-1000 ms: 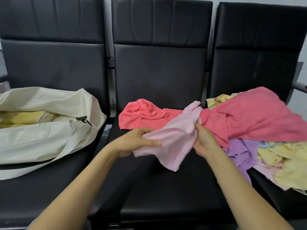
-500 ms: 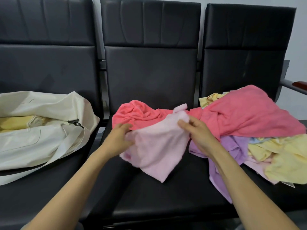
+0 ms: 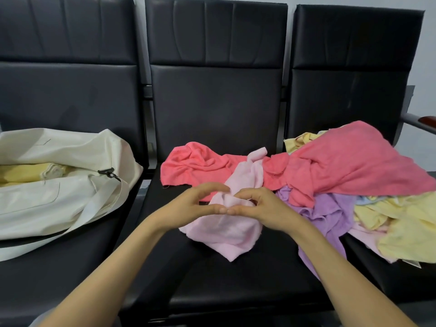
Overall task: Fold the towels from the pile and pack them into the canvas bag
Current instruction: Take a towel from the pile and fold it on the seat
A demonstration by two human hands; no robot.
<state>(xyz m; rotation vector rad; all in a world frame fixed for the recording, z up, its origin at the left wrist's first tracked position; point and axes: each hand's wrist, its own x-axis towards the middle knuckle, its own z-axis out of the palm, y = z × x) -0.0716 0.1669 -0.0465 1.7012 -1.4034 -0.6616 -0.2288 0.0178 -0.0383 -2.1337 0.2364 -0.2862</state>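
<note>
Canvas bag (image 3: pixel 70 199) is lying open on the left seat (image 3: pixel 47 279), holding yellow towels (image 3: pixel 23 172). Left hand (image 3: pixel 191 208) and right hand (image 3: pixel 266 211) are pinching the bunched pale pink towel (image 3: pixel 226 232) over the middle seat (image 3: pixel 236 279), fingers curled, thumb tips touching. Towel pile (image 3: pixel 354 166) is sprawling just beside it, toward the right seat (image 3: pixel 389 286).

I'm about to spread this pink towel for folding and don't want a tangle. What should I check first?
1. Both hands on the light pink towel: ok, left hand and right hand grip its bunched middle.
2. Towel lying flat: not ok, crumpled.
3. Towel free of the pile: not ok, its far end lies on the coral towel.
4. Bare middle seat in front: ok.
5. Canvas bag open: ok, a yellow towel shows inside.
6. Corners located: cannot tell.
</note>
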